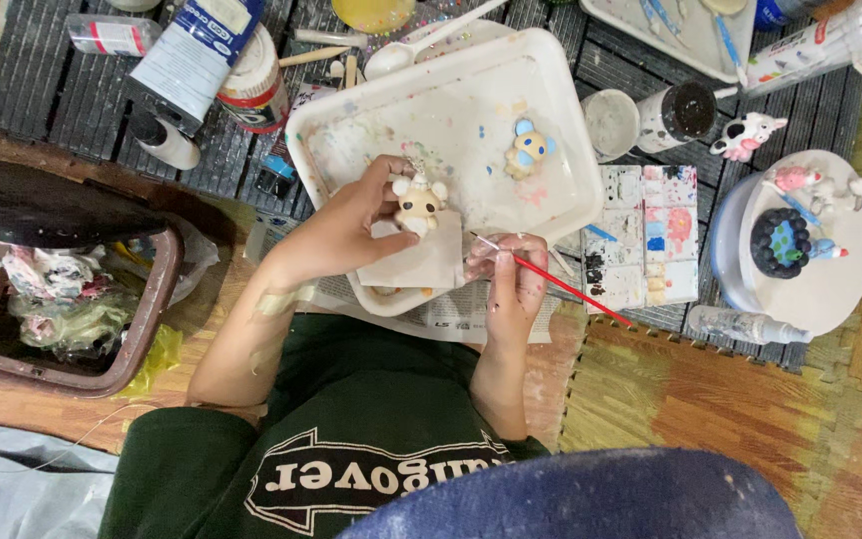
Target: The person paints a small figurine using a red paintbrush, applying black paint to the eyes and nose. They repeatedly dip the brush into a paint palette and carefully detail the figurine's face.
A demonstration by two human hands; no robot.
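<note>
My left hand (336, 230) holds a small cream-coloured bear figurine (418, 201) over a white plastic tray (561, 120). My right hand (511, 284) grips a thin red-handled paintbrush (561, 284), its tip pointing left toward the figurine. A piece of white paper (416, 262) lies under the figurine at the tray's near edge. A blue-and-tan bear figurine (529, 150) lies inside the tray to the right.
A paint palette (650, 235) with several coloured wells sits right of the tray. A round white stand (830, 260) carries small figures and a dark cup. Paint tubes (192, 50), jars (675, 112) and a brown waste bin (62, 309) surround the tray.
</note>
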